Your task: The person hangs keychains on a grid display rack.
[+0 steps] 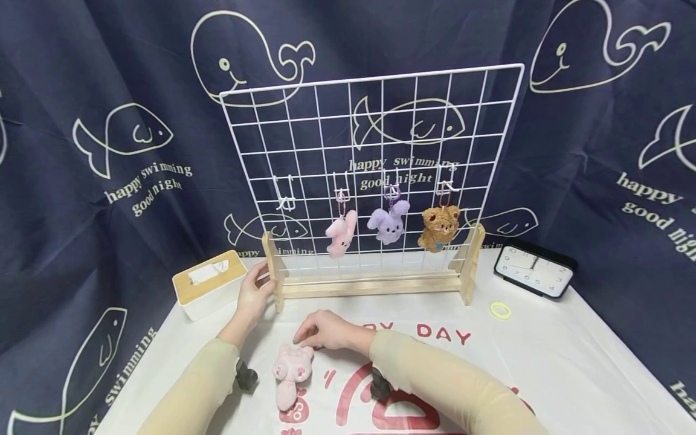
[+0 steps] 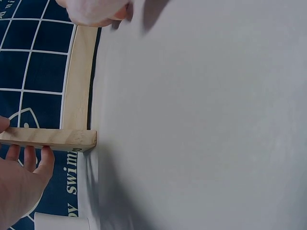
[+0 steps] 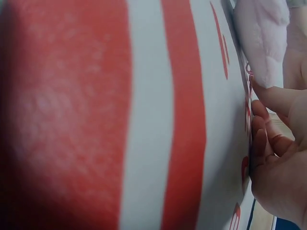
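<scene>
My left hand [image 1: 253,297] grips the left wooden upright [image 1: 274,272] of a white wire grid rack; in the left wrist view its fingers [image 2: 44,165] lie on one side of the wood and the thumb on the other. A pale pink plush keychain [image 1: 292,365] lies on the table in front of the rack. At its upper end, my right hand [image 1: 328,331] pinches it near the pink chain [image 3: 250,72], most of which is hidden. On the grid's hooks hang a pink plush [image 1: 341,234], a purple plush [image 1: 389,225] and a brown bear plush [image 1: 439,227].
A bare white hook [image 1: 286,203] is on the grid's left side. A tissue box [image 1: 211,284] with a wooden lid stands left of the rack. To the right are a black-framed clock [image 1: 535,267] and a yellow ring [image 1: 500,310]. Dark blue curtain [image 1: 136,254] surrounds the table.
</scene>
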`<action>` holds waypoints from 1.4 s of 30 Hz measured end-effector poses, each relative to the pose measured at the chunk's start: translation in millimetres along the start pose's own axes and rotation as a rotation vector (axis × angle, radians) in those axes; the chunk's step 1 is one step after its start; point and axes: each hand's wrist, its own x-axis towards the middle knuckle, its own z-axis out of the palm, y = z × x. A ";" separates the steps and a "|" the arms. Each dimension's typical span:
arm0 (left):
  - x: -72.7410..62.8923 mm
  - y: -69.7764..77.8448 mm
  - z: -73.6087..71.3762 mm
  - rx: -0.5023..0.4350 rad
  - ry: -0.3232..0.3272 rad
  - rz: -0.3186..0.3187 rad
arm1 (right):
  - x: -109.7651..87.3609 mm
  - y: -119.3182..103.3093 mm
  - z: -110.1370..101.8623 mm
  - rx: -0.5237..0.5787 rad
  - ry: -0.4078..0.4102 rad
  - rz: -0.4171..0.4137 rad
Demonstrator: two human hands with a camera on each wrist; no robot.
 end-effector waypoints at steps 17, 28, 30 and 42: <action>-0.6 2.2 0.5 -0.020 -0.006 0.003 | -0.2 1.5 1.2 -0.117 0.002 -0.082; -2.0 2.6 0.6 -0.028 -0.009 0.008 | -0.6 3.0 -4.1 0.098 -0.052 -0.016; -4.6 9.6 1.0 -0.035 -0.019 0.009 | -0.2 3.9 -5.3 0.150 -0.061 -0.012; -21.0 42.4 2.6 -0.010 -0.030 0.027 | -2.6 2.9 -5.8 0.349 -0.090 -0.014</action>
